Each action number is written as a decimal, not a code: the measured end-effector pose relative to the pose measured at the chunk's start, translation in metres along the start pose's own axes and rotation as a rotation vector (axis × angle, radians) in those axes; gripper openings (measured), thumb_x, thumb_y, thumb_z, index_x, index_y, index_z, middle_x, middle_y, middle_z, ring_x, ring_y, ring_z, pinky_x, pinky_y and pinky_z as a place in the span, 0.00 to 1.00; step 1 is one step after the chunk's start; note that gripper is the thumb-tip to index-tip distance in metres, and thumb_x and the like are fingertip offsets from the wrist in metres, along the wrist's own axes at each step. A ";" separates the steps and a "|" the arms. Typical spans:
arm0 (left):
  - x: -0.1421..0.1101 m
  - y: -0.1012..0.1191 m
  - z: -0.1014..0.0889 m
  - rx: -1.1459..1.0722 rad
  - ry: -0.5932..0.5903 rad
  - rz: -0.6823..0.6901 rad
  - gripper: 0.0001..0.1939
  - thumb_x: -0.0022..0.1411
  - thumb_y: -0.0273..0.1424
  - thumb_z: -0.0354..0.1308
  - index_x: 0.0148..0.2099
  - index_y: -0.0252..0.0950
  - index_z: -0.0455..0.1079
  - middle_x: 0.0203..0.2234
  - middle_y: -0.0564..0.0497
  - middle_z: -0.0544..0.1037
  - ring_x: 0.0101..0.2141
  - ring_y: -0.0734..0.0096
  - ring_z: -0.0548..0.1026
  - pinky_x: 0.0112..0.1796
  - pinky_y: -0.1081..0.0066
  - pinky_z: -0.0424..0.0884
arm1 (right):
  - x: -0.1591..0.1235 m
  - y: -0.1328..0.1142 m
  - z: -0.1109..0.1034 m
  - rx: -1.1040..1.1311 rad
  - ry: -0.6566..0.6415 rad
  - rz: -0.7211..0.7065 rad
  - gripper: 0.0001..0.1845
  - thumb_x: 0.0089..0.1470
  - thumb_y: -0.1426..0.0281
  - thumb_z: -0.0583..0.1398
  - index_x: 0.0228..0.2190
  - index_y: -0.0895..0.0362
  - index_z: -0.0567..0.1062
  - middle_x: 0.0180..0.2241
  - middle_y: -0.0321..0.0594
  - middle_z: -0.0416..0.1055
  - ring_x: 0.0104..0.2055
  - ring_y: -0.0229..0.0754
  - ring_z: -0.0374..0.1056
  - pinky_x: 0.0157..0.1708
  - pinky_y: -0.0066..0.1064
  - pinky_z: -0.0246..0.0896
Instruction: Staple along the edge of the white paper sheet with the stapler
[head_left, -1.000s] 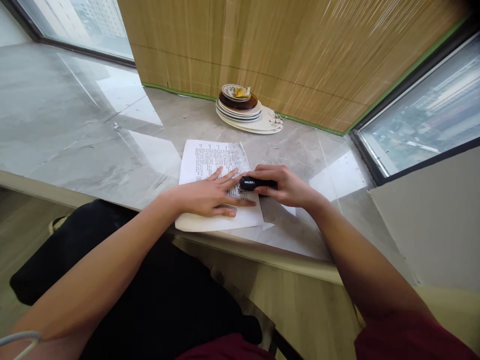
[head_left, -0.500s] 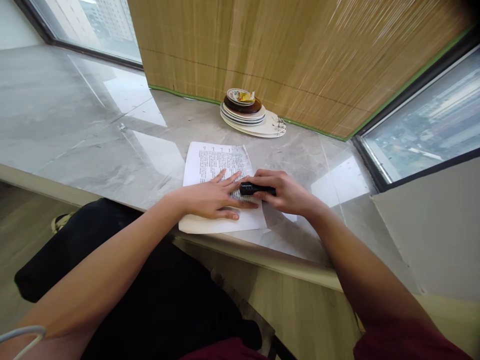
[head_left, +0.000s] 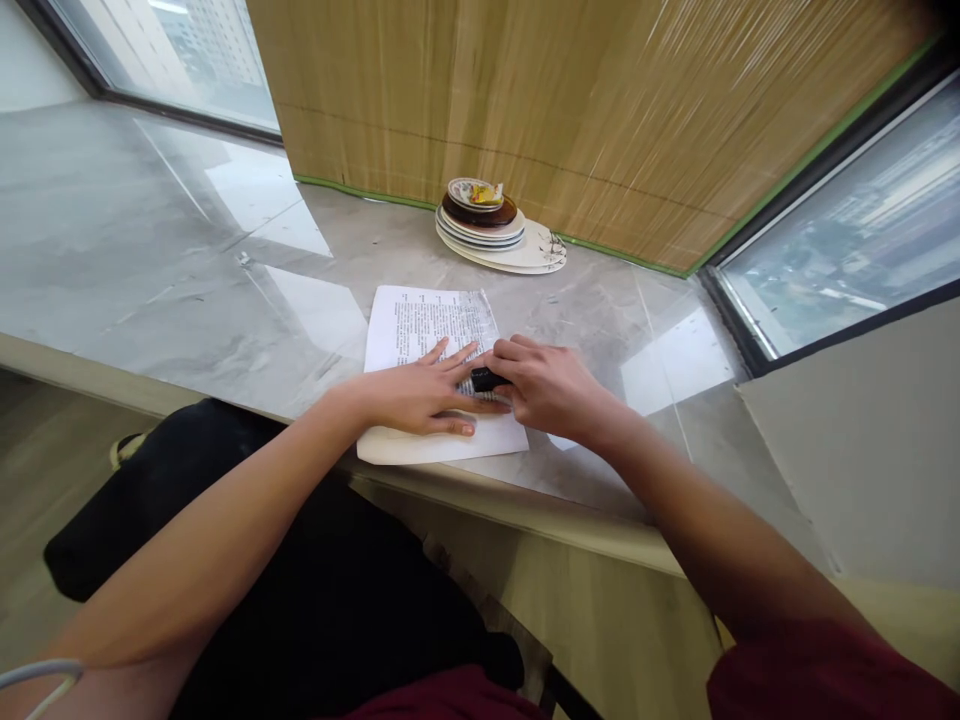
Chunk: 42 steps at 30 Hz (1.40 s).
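Now gripped farther forward by the right hand [head_left: 544, 385], a black stapler [head_left: 486, 380] is apparently being pressed over the right edge of printed sheets [head_left: 442, 320], held flat on the counter [head_left: 585, 310] by the spread left hand [head_left: 420, 396].

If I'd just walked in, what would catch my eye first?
Probably the left hand spread flat on printed paper near the centre, with the right hand gripping a black stapler at the paper's right side. Beyond them, a stack of plates stands on the grey counter, before a wide tan blind.
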<state>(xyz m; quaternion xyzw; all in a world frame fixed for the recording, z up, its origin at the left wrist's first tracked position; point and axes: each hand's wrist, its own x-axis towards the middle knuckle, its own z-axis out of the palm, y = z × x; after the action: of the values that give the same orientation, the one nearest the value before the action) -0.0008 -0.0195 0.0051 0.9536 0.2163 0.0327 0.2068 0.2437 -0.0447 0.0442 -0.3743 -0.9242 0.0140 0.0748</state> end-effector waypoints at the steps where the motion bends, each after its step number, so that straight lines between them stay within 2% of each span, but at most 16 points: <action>1: 0.000 0.000 0.000 0.003 -0.001 0.004 0.26 0.75 0.53 0.52 0.72 0.63 0.65 0.80 0.57 0.42 0.78 0.40 0.37 0.72 0.33 0.34 | 0.001 -0.003 0.002 -0.035 -0.006 -0.007 0.11 0.60 0.78 0.60 0.43 0.58 0.79 0.42 0.47 0.78 0.44 0.49 0.68 0.30 0.38 0.51; 6: -0.001 0.002 -0.001 0.046 -0.029 -0.006 0.26 0.77 0.51 0.52 0.73 0.63 0.63 0.80 0.56 0.40 0.78 0.40 0.36 0.72 0.33 0.33 | 0.002 0.000 0.007 -0.049 0.001 -0.039 0.12 0.57 0.81 0.60 0.42 0.62 0.79 0.42 0.49 0.78 0.44 0.50 0.70 0.35 0.37 0.58; 10: -0.003 0.004 -0.006 0.046 -0.037 -0.012 0.26 0.77 0.52 0.50 0.74 0.64 0.60 0.80 0.57 0.42 0.78 0.43 0.35 0.73 0.34 0.34 | 0.000 0.041 0.001 0.361 0.052 -0.178 0.15 0.65 0.68 0.65 0.52 0.57 0.79 0.42 0.44 0.79 0.44 0.45 0.73 0.44 0.34 0.64; 12: -0.004 0.003 -0.007 0.034 -0.035 0.005 0.26 0.77 0.52 0.50 0.73 0.65 0.61 0.80 0.59 0.42 0.78 0.43 0.36 0.73 0.36 0.35 | -0.003 0.066 -0.006 0.502 0.004 -0.222 0.17 0.65 0.61 0.67 0.50 0.57 0.81 0.41 0.43 0.79 0.40 0.43 0.73 0.42 0.32 0.64; 15: -0.004 0.002 -0.007 0.012 -0.043 0.011 0.27 0.76 0.53 0.51 0.73 0.64 0.62 0.80 0.59 0.40 0.78 0.43 0.36 0.73 0.37 0.35 | -0.011 0.100 -0.014 0.633 -0.119 -0.271 0.19 0.62 0.57 0.69 0.48 0.58 0.83 0.41 0.44 0.80 0.41 0.43 0.73 0.42 0.32 0.65; 18: -0.005 0.000 -0.008 -0.018 -0.047 0.013 0.27 0.75 0.51 0.54 0.73 0.65 0.62 0.79 0.59 0.41 0.78 0.42 0.37 0.73 0.36 0.35 | -0.026 0.128 -0.016 0.735 -0.183 -0.124 0.18 0.59 0.56 0.70 0.41 0.59 0.84 0.35 0.41 0.78 0.37 0.44 0.71 0.37 0.32 0.63; 20: -0.007 -0.003 -0.011 -0.042 -0.016 0.032 0.28 0.73 0.50 0.58 0.73 0.66 0.62 0.79 0.58 0.43 0.77 0.42 0.39 0.73 0.35 0.36 | -0.034 0.138 -0.014 0.833 -0.066 0.093 0.19 0.56 0.55 0.71 0.37 0.59 0.83 0.33 0.40 0.77 0.35 0.45 0.71 0.33 0.33 0.60; 22: -0.011 -0.008 -0.018 -0.081 0.122 0.056 0.28 0.72 0.47 0.61 0.72 0.64 0.65 0.78 0.56 0.51 0.77 0.44 0.46 0.73 0.36 0.39 | -0.034 0.139 -0.013 0.944 0.148 0.298 0.22 0.54 0.54 0.71 0.42 0.59 0.83 0.35 0.41 0.78 0.36 0.47 0.73 0.33 0.34 0.61; 24: -0.017 -0.017 -0.027 -0.155 0.415 0.051 0.23 0.72 0.44 0.62 0.68 0.58 0.72 0.71 0.51 0.68 0.73 0.48 0.62 0.72 0.41 0.51 | -0.019 0.126 -0.012 0.951 0.315 0.427 0.24 0.56 0.54 0.68 0.47 0.58 0.81 0.38 0.43 0.80 0.37 0.48 0.74 0.34 0.34 0.63; 26: -0.024 -0.028 -0.036 -0.255 0.815 -0.028 0.15 0.72 0.42 0.62 0.56 0.49 0.82 0.56 0.48 0.83 0.59 0.54 0.78 0.64 0.51 0.67 | 0.008 0.099 -0.009 0.820 0.347 0.460 0.23 0.59 0.56 0.66 0.50 0.57 0.80 0.40 0.44 0.81 0.38 0.48 0.75 0.35 0.35 0.64; 27: -0.028 -0.034 -0.039 -0.300 1.008 -0.093 0.13 0.72 0.43 0.62 0.49 0.45 0.84 0.47 0.48 0.86 0.51 0.57 0.81 0.58 0.56 0.72 | 0.026 0.082 -0.006 0.729 0.332 0.459 0.23 0.61 0.56 0.64 0.51 0.57 0.80 0.41 0.44 0.81 0.39 0.48 0.75 0.36 0.36 0.65; 30: -0.038 -0.052 -0.045 -0.372 1.365 -0.249 0.19 0.75 0.42 0.56 0.38 0.38 0.82 0.35 0.47 0.84 0.37 0.64 0.79 0.43 0.64 0.74 | 0.084 0.028 0.011 0.648 0.292 0.429 0.16 0.62 0.57 0.65 0.45 0.54 0.80 0.39 0.42 0.80 0.38 0.47 0.73 0.38 0.37 0.66; 33: -0.044 -0.066 -0.045 -0.441 1.501 -0.295 0.21 0.76 0.41 0.52 0.36 0.36 0.80 0.30 0.48 0.81 0.29 0.70 0.74 0.34 0.69 0.69 | 0.128 -0.011 0.032 0.551 0.265 0.403 0.09 0.63 0.64 0.66 0.43 0.55 0.79 0.42 0.42 0.80 0.43 0.46 0.72 0.47 0.38 0.68; 36: -0.045 -0.073 -0.044 -0.518 1.516 -0.303 0.21 0.74 0.40 0.52 0.35 0.36 0.79 0.29 0.48 0.80 0.27 0.71 0.72 0.30 0.70 0.65 | 0.141 -0.026 0.046 0.495 0.267 0.435 0.12 0.65 0.64 0.66 0.45 0.58 0.77 0.45 0.44 0.78 0.46 0.46 0.73 0.50 0.42 0.70; 39: -0.043 -0.073 -0.042 -0.564 1.490 -0.303 0.21 0.73 0.41 0.52 0.34 0.36 0.79 0.30 0.47 0.81 0.27 0.71 0.72 0.30 0.69 0.65 | 0.118 -0.020 0.052 0.476 0.265 0.487 0.13 0.66 0.60 0.64 0.44 0.57 0.76 0.43 0.41 0.77 0.44 0.46 0.74 0.46 0.40 0.71; 42: -0.041 -0.071 -0.040 -0.569 1.473 -0.323 0.21 0.73 0.42 0.53 0.34 0.37 0.80 0.32 0.47 0.82 0.31 0.68 0.73 0.35 0.68 0.67 | 0.074 0.000 0.051 0.465 0.275 0.551 0.13 0.64 0.57 0.62 0.41 0.54 0.73 0.40 0.40 0.77 0.43 0.48 0.73 0.44 0.37 0.66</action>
<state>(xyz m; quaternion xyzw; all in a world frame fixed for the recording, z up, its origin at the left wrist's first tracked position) -0.0722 0.0367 0.0131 0.5551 0.4154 0.6766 0.2481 0.1832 0.0083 0.0034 -0.5800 -0.7426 0.1923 0.2742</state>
